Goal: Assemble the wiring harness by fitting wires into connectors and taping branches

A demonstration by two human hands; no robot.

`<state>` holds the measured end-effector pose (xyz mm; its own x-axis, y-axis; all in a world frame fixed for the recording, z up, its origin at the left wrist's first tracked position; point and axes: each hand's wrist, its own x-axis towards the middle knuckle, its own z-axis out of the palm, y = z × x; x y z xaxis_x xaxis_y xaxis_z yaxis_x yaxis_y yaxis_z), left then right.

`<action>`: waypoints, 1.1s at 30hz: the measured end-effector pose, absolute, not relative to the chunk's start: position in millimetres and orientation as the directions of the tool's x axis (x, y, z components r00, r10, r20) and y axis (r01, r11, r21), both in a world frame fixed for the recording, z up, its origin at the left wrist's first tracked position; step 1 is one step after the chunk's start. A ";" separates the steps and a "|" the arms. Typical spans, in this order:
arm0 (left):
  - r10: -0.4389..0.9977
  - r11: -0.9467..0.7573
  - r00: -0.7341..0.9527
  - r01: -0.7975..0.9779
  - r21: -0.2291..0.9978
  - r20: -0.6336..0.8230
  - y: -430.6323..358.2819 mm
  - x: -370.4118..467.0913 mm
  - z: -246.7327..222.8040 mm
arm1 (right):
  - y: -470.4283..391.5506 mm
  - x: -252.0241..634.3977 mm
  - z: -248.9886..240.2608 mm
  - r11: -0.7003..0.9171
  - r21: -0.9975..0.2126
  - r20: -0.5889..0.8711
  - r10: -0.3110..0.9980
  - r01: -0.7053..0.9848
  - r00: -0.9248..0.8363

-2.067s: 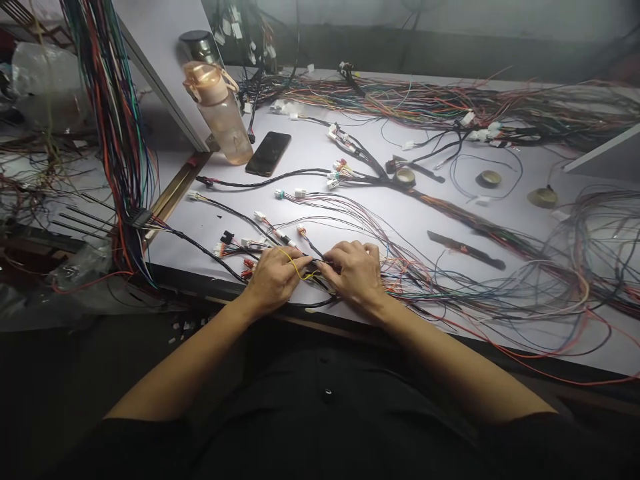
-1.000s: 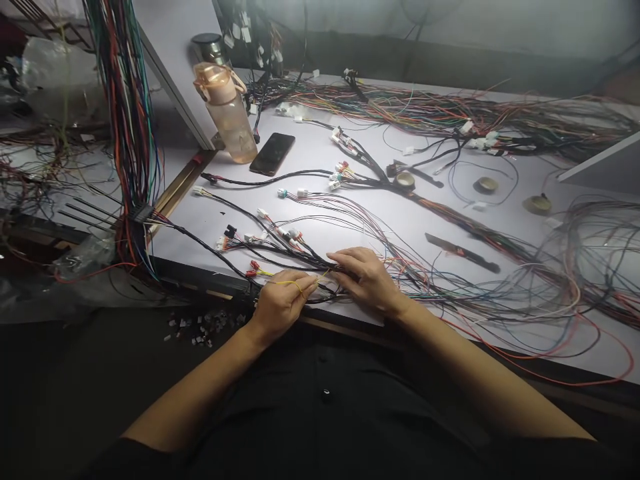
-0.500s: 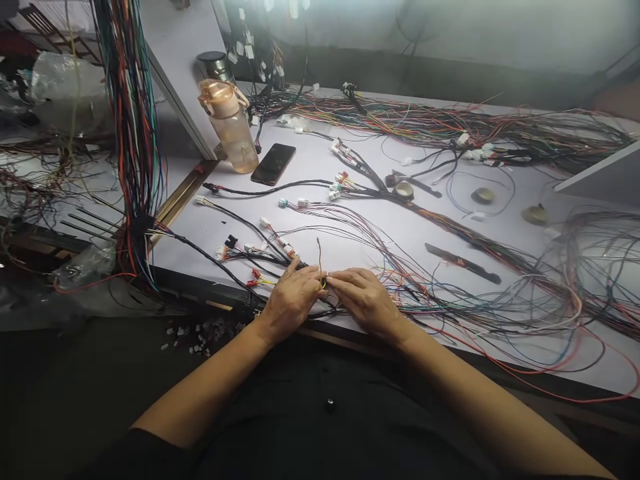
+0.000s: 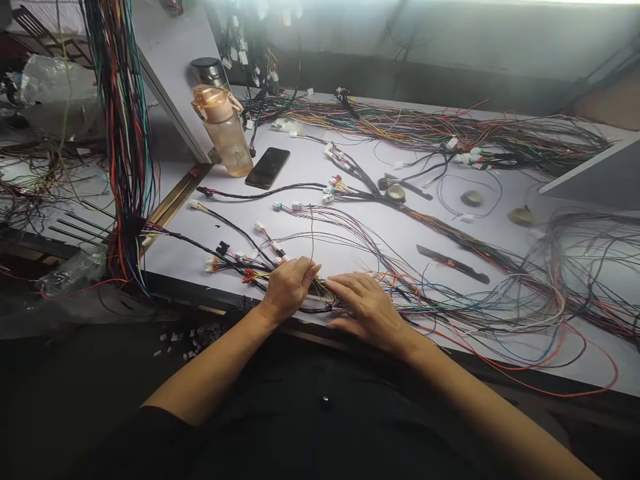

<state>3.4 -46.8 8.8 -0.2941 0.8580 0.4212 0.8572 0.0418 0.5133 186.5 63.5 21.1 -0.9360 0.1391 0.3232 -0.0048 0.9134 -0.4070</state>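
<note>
My left hand (image 4: 289, 290) is closed in a pinch on a thin brown wire (image 4: 313, 233), whose free end stands up above the fingers. My right hand (image 4: 367, 308) lies just to the right, fingers stretched and thumb apart, over the wires near the table edge. Yellow and dark wires (image 4: 320, 293) run between the two hands. Left of my left hand are a red connector (image 4: 249, 275) with yellow wires, a white connector (image 4: 212, 265) and a black connector (image 4: 221, 249) on harness branches.
A phone (image 4: 268, 167) and a peach-lidded bottle (image 4: 223, 130) stand at the back left. A utility knife (image 4: 453, 263) and tape rolls (image 4: 395, 193) lie among wires. A thick wire bundle (image 4: 123, 120) hangs at left. A long harness (image 4: 450, 233) crosses the table.
My right hand has let go near the wire and opened, moving slightly away. My left hand has turned and closed on the brown wire, which now shows longer. The view has shifted slightly.
</note>
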 end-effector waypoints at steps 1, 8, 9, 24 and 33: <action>0.851 0.062 -0.318 0.851 0.521 0.417 -45.8 4.0 8.1 | 60.8 186.8 20.2 0.920 -0.391 0.315 0.151 0.017 -0.937; 0.854 0.120 -0.317 0.891 0.438 0.411 -42.5 5.4 22.5 | 50.0 170.6 19.5 0.952 -0.281 0.324 0.214 0.122 -0.921; 0.860 0.108 -0.300 0.898 0.427 0.413 -41.3 4.7 26.4 | 49.3 166.9 19.7 0.953 -0.277 0.338 0.216 0.122 -0.916; 0.768 -0.119 -0.094 0.951 0.286 0.633 -75.6 -0.3 54.1 | 74.8 123.7 13.5 0.761 -0.430 0.219 0.609 0.485 -0.762; 0.799 -0.107 -0.029 0.976 0.190 0.601 -81.4 -8.4 20.1 | 73.1 135.8 17.6 0.797 -0.487 0.128 0.469 0.357 -0.874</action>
